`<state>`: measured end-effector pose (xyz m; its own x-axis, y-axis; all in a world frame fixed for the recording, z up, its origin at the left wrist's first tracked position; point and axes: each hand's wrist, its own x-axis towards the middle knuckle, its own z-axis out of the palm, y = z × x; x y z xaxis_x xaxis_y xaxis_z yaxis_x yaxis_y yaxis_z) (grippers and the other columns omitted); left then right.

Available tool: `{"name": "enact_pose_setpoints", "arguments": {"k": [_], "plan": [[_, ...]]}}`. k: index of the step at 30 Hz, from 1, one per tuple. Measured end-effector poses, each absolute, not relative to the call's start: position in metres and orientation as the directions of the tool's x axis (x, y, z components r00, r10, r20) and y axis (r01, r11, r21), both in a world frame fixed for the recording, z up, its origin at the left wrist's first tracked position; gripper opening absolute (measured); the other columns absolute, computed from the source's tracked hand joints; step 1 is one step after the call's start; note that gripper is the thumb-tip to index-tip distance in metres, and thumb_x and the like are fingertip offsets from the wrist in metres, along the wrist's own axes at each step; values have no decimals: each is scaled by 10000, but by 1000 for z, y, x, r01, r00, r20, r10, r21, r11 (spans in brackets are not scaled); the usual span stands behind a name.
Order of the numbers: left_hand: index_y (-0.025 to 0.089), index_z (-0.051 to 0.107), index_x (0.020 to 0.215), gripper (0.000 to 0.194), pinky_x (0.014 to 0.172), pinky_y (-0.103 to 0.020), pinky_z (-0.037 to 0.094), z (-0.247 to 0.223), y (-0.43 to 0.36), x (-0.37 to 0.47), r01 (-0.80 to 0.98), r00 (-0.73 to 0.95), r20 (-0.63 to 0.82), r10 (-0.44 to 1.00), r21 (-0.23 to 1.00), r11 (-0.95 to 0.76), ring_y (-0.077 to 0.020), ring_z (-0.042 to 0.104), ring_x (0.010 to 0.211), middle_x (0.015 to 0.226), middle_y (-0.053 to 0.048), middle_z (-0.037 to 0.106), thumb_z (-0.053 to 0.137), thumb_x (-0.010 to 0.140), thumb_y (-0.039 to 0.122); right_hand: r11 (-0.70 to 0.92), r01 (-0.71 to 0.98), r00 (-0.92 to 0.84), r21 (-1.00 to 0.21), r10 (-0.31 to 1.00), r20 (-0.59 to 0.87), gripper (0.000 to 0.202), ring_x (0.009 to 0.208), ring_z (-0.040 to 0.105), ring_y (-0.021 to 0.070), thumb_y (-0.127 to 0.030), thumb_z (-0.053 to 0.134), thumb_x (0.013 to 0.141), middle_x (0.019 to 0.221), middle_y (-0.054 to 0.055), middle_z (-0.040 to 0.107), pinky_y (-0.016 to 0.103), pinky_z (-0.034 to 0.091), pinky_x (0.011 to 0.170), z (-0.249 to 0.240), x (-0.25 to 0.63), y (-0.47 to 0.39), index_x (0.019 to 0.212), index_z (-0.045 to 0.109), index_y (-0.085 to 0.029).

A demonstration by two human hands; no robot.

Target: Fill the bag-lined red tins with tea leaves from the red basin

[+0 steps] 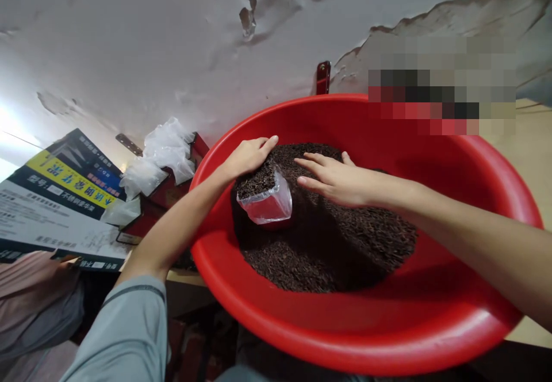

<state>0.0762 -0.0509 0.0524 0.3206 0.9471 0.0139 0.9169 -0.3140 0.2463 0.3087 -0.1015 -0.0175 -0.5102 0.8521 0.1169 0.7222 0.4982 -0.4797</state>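
A small red box [269,208] with a clear plastic liner [283,195] folded over its rim sits in a big red basin [353,336]. Dark dried leaves, like loose tea, fill the box to the top. My left hand [252,156] lies palm down at the box's far left edge, touching it or the leaves, with its fingers stretched out and partly hidden. To the right of the box, my right hand [332,179] hovers low over the loose tea leaves [297,264], fingers spread and holding nothing. I cannot tell whether its fingertips touch the leaves.
Left of the basin are crumpled clear plastic bags [166,152] on dark red boxes [166,195]. A printed carton [64,198] stands farther left. Behind the basin rises a peeling wall [150,48]. A pale tabletop [532,152] shows at right.
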Motion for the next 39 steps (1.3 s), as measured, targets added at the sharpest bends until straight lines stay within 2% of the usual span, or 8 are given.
{"name": "enact_pose_setpoints", "arguments": {"k": [7, 14, 22, 26, 31, 33, 35, 39], "plan": [[126, 703, 1209, 742, 1099, -365, 415, 48, -44, 78, 923, 292, 19, 956, 257, -287, -287, 601, 1280, 1321, -153, 691, 145, 1061, 593, 448, 743, -475, -498, 876, 79, 760, 1489, 330, 480, -736, 322, 964, 1639, 159, 367, 858, 98, 1111, -16, 312, -97, 1562, 447, -283], [39, 393, 1542, 785, 1244, -391, 234, 37, -102, 78, 900, 408, -16, 913, 174, -400, -289, 319, 1532, 1636, -216, 350, 176, 1045, 607, 420, 766, -465, -487, 885, 32, 758, 1501, 322, 456, -724, 331, 968, 1630, 167, 383, 847, 99, 1116, -21, 314, -95, 1574, 424, -278], [68, 288, 1604, 895, 1286, -430, 119, 48, -154, 62, 851, 522, -82, 849, 106, -514, -317, 166, 1580, 1688, -214, 209, 406, 956, 674, 416, 772, -472, -481, 882, 5, 734, 1498, 336, 441, -726, 340, 964, 1623, 149, 401, 831, 133, 1128, -25, 316, -96, 1552, 454, -302], [205, 248, 1636, 900, 1285, -454, 159, 55, -183, 50, 807, 586, -76, 807, 141, -573, -301, 125, 1586, 1709, -137, 179, 535, 909, 652, 396, 786, -464, -475, 886, -29, 757, 1503, 321, 450, -731, 325, 962, 1630, 154, 386, 840, 128, 1123, -26, 317, -97, 1554, 453, -276], [221, 68, 1664, 1077, 1247, -565, 222, 49, -193, 21, 873, 458, 1, 889, 188, -449, -377, 45, 1577, 1719, -165, 65, 610, 853, 679, 431, 689, -465, -582, 880, 100, 753, 1480, 410, 351, -738, 366, 950, 1588, 123, 467, 640, 242, 1234, -24, 311, -102, 1518, 495, -262], [139, -15, 1656, 1211, 1217, -558, 300, 39, -186, 11, 910, 347, 12, 938, 238, -339, -418, 158, 1557, 1692, -253, 122, 679, 813, 663, 386, 570, -415, -725, 897, 151, 728, 1435, 482, 303, -722, 351, 965, 1542, 118, 527, 542, 334, 1224, -23, 297, -99, 1495, 513, -250], [103, -66, 1645, 1262, 1156, -512, 411, 27, -175, 5, 898, 295, -36, 955, 350, -264, -410, 400, 1471, 1613, -294, 339, 732, 801, 598, 265, 407, -355, -874, 928, 116, 724, 1367, 556, 291, -711, 271, 989, 1498, 120, 573, 535, 431, 1149, -24, 276, -90, 1498, 493, -246], [138, -53, 1654, 1239, 1000, -428, 550, 14, -148, 0, 768, 276, -38, 960, 609, -197, -323, 705, 1156, 1352, -208, 670, 792, 780, 374, 78, 237, -386, -968, 922, -21, 864, 1218, 660, 301, -760, 58, 967, 1382, 141, 664, 542, 519, 1025, -29, 225, -66, 1473, 510, -225]]}}
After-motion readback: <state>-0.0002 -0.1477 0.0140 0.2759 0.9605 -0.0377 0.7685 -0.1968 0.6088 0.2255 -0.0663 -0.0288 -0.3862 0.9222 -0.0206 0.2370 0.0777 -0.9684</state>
